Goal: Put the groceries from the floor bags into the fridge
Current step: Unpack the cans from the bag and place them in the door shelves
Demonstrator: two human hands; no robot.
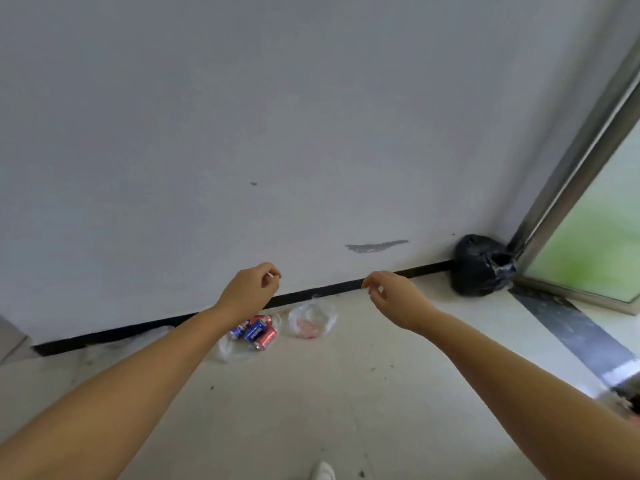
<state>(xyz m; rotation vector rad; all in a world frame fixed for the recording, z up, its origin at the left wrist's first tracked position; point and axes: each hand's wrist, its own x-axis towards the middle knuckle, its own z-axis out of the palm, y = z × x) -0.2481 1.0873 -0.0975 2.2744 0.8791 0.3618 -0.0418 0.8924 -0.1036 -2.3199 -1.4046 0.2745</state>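
Observation:
Two clear plastic bags lie on the pale floor by the wall. The left bag point(231, 349) holds several blue and red drink cans point(257, 332). The right bag point(313, 320) holds something pinkish-red. My left hand point(251, 287) hangs in the air above the cans, fingers loosely curled, holding nothing. My right hand point(389, 294) hovers up and to the right of the second bag, fingers apart and empty. Both arms are stretched forward. No fridge is in view.
A white wall with a black skirting strip point(156, 323) runs behind the bags. A black rubbish bag point(479, 265) sits in the corner beside a metal door frame point(568, 174) with frosted green glass. A white shoe tip point(322, 471) shows at the bottom edge.

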